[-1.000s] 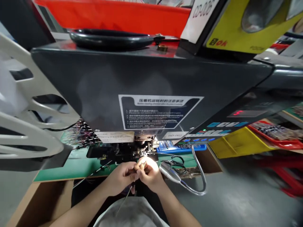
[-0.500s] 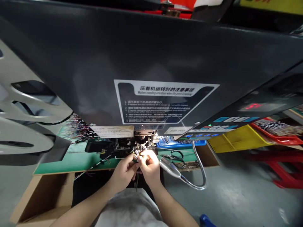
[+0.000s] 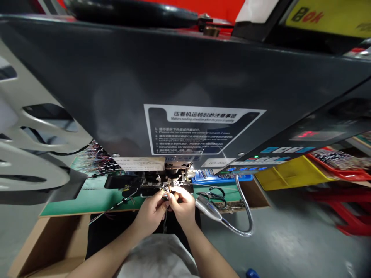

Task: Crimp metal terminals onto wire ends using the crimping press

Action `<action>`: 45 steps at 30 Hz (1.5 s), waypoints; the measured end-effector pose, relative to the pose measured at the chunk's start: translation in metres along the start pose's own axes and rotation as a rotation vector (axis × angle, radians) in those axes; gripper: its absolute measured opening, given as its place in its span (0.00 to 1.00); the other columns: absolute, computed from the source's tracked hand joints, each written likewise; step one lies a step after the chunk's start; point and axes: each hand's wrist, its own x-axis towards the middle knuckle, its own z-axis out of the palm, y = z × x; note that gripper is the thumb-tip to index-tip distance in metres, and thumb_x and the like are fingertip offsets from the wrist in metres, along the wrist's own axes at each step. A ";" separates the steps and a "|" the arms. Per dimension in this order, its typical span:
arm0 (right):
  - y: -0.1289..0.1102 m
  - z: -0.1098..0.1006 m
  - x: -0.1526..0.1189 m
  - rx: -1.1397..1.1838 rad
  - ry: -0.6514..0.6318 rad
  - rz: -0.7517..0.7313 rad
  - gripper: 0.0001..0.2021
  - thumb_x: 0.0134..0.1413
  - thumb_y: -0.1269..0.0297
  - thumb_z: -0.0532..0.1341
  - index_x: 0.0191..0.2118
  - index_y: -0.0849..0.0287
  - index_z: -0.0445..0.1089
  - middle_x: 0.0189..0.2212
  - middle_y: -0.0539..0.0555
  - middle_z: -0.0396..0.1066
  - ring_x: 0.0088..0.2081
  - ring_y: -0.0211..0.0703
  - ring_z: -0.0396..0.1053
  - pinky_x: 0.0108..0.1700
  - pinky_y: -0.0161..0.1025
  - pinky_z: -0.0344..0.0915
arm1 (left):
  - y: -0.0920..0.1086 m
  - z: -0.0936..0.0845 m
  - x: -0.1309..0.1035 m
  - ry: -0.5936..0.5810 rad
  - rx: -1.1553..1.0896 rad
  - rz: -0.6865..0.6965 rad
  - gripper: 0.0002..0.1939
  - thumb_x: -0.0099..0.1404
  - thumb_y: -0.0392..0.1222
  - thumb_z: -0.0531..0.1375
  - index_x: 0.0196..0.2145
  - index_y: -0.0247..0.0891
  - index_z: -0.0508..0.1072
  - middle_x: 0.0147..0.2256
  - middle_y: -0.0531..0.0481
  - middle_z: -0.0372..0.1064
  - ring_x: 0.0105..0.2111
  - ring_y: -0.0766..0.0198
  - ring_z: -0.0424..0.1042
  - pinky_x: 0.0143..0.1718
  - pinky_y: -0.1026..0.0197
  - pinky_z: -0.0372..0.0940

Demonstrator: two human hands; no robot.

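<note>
Thin multicoloured wires (image 3: 166, 191) fan out between my fingertips, right in front of the metal die area (image 3: 174, 181) of a dark crimping press (image 3: 116, 85). My left hand (image 3: 151, 211) pinches the bunch from the left. Close against it, my right hand (image 3: 183, 204) grips the same wires with thumb and forefinger. A grey cable (image 3: 165, 224) hangs down below the hands. The exact wire ends are too small to make out.
A lamp head (image 3: 208, 208) on a bent metal neck stands right of my hands, beside black-handled scissors or pliers (image 3: 216, 195). Behind is a blue tray (image 3: 223, 177) of wires. Many wires (image 3: 98, 160) lie left on the green mat (image 3: 66, 199). A cardboard box (image 3: 55, 247) sits lower left.
The camera view has tilted slightly, so the press appears a little lower. Both hands stay together at the die, and the fanned wires have shifted slightly between the fingers.
</note>
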 end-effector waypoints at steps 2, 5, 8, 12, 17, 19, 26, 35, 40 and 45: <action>0.000 0.001 0.001 0.007 -0.004 0.001 0.06 0.56 0.66 0.64 0.40 0.58 0.74 0.16 0.42 0.59 0.16 0.35 0.61 0.21 0.34 0.64 | 0.002 -0.001 0.000 0.006 0.020 0.002 0.08 0.71 0.45 0.53 0.38 0.39 0.67 0.19 0.59 0.61 0.18 0.67 0.63 0.23 0.66 0.57; 0.001 0.002 0.001 0.006 0.000 0.005 0.06 0.56 0.66 0.64 0.39 0.58 0.74 0.16 0.42 0.58 0.16 0.35 0.62 0.22 0.34 0.65 | 0.004 -0.003 0.001 0.012 0.037 0.006 0.08 0.71 0.45 0.53 0.38 0.39 0.68 0.19 0.59 0.61 0.18 0.67 0.63 0.23 0.67 0.57; 0.002 0.003 0.003 0.000 0.010 0.009 0.05 0.56 0.65 0.64 0.39 0.58 0.74 0.16 0.42 0.58 0.16 0.35 0.62 0.22 0.34 0.64 | 0.005 -0.004 0.002 0.019 0.049 0.007 0.08 0.71 0.44 0.52 0.38 0.39 0.68 0.19 0.59 0.61 0.18 0.67 0.63 0.23 0.66 0.57; 0.003 0.004 0.003 -0.002 0.016 0.022 0.05 0.56 0.65 0.64 0.38 0.58 0.75 0.16 0.42 0.58 0.17 0.35 0.60 0.22 0.35 0.64 | 0.005 -0.005 0.002 0.024 0.053 -0.002 0.08 0.71 0.45 0.52 0.38 0.40 0.68 0.20 0.58 0.62 0.19 0.67 0.64 0.24 0.66 0.57; 0.003 0.006 0.001 0.038 0.037 0.057 0.04 0.56 0.64 0.64 0.37 0.57 0.71 0.16 0.41 0.56 0.16 0.36 0.61 0.22 0.34 0.64 | 0.004 -0.005 0.001 0.017 0.021 -0.010 0.08 0.71 0.45 0.53 0.39 0.40 0.68 0.20 0.58 0.62 0.19 0.67 0.63 0.24 0.66 0.57; 0.002 0.006 0.000 0.056 0.035 0.075 0.05 0.56 0.64 0.65 0.36 0.57 0.69 0.15 0.40 0.55 0.15 0.35 0.61 0.21 0.33 0.64 | 0.004 -0.004 0.001 0.008 -0.002 -0.013 0.08 0.71 0.45 0.53 0.38 0.39 0.68 0.20 0.58 0.61 0.19 0.67 0.62 0.24 0.67 0.57; -0.007 0.002 0.001 0.101 -0.046 0.161 0.07 0.58 0.61 0.63 0.32 0.58 0.69 0.15 0.42 0.57 0.13 0.33 0.58 0.15 0.30 0.62 | 0.003 -0.004 0.004 -0.069 -0.138 -0.055 0.10 0.70 0.47 0.53 0.41 0.38 0.67 0.24 0.55 0.67 0.17 0.70 0.62 0.20 0.68 0.58; -0.009 0.005 0.002 0.064 0.002 0.144 0.04 0.57 0.63 0.61 0.33 0.57 0.67 0.17 0.42 0.52 0.15 0.33 0.54 0.15 0.31 0.61 | 0.002 -0.003 0.002 -0.039 -0.118 -0.058 0.08 0.70 0.45 0.54 0.41 0.38 0.68 0.23 0.56 0.66 0.18 0.69 0.62 0.21 0.68 0.57; -0.006 0.003 0.002 -0.004 0.014 0.063 0.04 0.55 0.66 0.62 0.37 0.58 0.73 0.18 0.43 0.56 0.17 0.35 0.57 0.19 0.33 0.64 | -0.001 -0.003 0.002 -0.017 -0.061 -0.052 0.08 0.70 0.44 0.54 0.40 0.39 0.69 0.23 0.57 0.65 0.19 0.68 0.63 0.22 0.67 0.58; -0.005 0.003 0.002 -0.032 0.008 0.025 0.04 0.55 0.67 0.63 0.37 0.59 0.73 0.16 0.42 0.57 0.16 0.35 0.60 0.20 0.33 0.64 | -0.002 -0.004 0.001 -0.008 -0.011 -0.033 0.07 0.70 0.44 0.53 0.38 0.39 0.68 0.22 0.57 0.63 0.19 0.67 0.63 0.23 0.67 0.58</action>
